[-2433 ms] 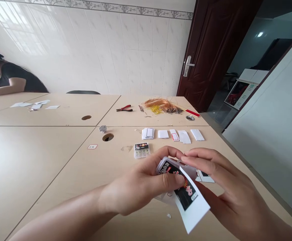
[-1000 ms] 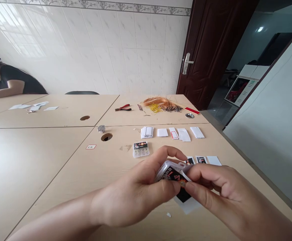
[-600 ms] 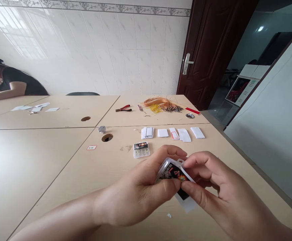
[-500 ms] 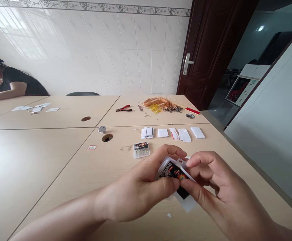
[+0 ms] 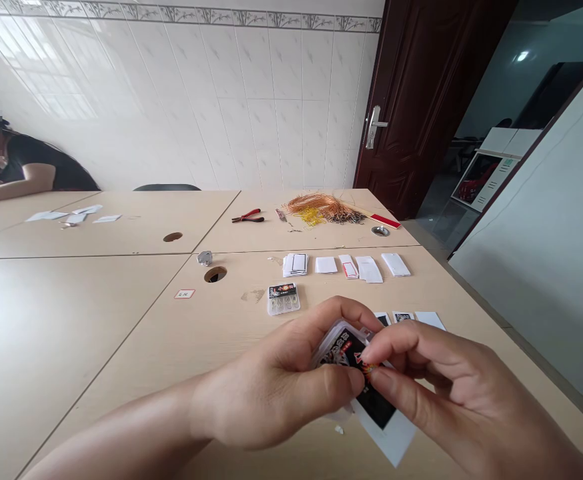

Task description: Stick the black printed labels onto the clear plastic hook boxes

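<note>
Box (image 5: pixel 325 347): clear plastic, tilted, held up over the table (image 5: pixel 121 347) between your two hands; looks light and stiff, probably a bit slick, so grip it by the side edges, off the printed face.
Label (image 5: pixel 382 407): black print, white margin, lying across the box with its lower end poking past the edge; you can't tell whether any of it is stuck. Thin and bendy, by the look of it, and likely to crease, so the white margin is the kindest place to pinch.
Left hand (image 5: pixel 291 380): your fingers wrap the far side, thumb pressed over the label, grasping both together.
Right hand (image 5: pixel 451 390): your thumb and forefinger nip the label by the orange burst; the other fingers curl under, partly hidden.
Beyond your knuckles: spare labels (image 5: pixel 403 317) and a white card (image 5: pixel 430 320), partly covered.
Ahead: second box (image 5: pixel 283 300) flat on the table, hooks showing through; behind it, a row of paper stacks (image 5: pixel 326 265).
Far side: pliers (image 5: pixel 247 216), then copper strands (image 5: pixel 316 203).
Far left: another person's black sleeve (image 5: pixel 36 150).
</note>
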A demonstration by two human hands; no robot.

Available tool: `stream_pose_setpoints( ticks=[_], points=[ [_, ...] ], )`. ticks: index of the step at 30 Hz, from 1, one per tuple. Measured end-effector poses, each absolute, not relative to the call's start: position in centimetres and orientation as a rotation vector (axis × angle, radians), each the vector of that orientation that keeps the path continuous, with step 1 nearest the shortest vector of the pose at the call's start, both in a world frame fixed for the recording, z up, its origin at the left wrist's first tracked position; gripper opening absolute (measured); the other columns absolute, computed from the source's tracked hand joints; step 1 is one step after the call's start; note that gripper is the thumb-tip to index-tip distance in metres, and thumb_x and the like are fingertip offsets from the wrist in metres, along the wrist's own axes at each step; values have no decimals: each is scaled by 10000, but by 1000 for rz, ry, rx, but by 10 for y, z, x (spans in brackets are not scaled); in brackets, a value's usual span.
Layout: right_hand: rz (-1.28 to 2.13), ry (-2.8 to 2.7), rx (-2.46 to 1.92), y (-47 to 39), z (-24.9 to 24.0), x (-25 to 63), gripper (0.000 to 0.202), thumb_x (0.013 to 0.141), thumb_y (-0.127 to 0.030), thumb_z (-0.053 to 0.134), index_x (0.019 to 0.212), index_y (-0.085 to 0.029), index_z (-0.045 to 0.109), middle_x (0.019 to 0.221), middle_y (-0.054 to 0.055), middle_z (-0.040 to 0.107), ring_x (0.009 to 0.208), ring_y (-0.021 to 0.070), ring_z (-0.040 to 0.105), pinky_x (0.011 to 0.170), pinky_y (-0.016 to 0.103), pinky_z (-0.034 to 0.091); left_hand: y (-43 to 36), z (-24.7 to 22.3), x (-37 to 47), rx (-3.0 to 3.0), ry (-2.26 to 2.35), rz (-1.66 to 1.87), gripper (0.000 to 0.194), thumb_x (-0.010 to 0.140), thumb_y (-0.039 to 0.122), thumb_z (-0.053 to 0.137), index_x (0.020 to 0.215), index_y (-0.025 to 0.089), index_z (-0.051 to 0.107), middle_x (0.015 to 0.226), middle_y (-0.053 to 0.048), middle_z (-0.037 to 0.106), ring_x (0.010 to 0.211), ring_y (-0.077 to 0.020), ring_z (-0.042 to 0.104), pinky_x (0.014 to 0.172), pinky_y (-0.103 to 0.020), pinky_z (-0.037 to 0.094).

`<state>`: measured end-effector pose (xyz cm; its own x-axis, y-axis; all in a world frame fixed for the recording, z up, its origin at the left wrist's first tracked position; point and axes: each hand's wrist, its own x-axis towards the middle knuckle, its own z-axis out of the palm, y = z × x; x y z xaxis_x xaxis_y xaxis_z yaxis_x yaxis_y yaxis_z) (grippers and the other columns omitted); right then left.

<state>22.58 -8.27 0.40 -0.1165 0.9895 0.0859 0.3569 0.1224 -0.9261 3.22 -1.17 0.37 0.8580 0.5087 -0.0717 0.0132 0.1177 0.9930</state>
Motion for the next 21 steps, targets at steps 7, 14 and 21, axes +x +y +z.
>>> stream_pose_setpoints(
  ticks=[7,14,21],
  points=[
    [1056,-1539,-1338,-83,5,224,111,863,-358,621,833,-297,709,683,-36,654,630,131,582,599,228,483,-13,2,33,1388,374,412,158,985,254,535,1138,225,513,998,-39,592,791,-146,497,735,-280,432],
    [1071,-1469,-1367,-88,8,220,118,870,-324,610,830,-296,718,672,-48,625,612,105,557,545,197,432,-13,1,32,1362,315,428,150,1017,247,519,1163,215,503,1027,-34,597,844,-135,506,770,-277,423],
    [1083,-1434,-1393,-87,8,220,114,819,-340,634,803,-292,736,642,-44,596,587,107,535,520,194,424,-13,0,30,1399,347,416,189,1015,311,528,1180,223,503,982,-31,582,808,-142,490,757,-292,423]
  ],
)
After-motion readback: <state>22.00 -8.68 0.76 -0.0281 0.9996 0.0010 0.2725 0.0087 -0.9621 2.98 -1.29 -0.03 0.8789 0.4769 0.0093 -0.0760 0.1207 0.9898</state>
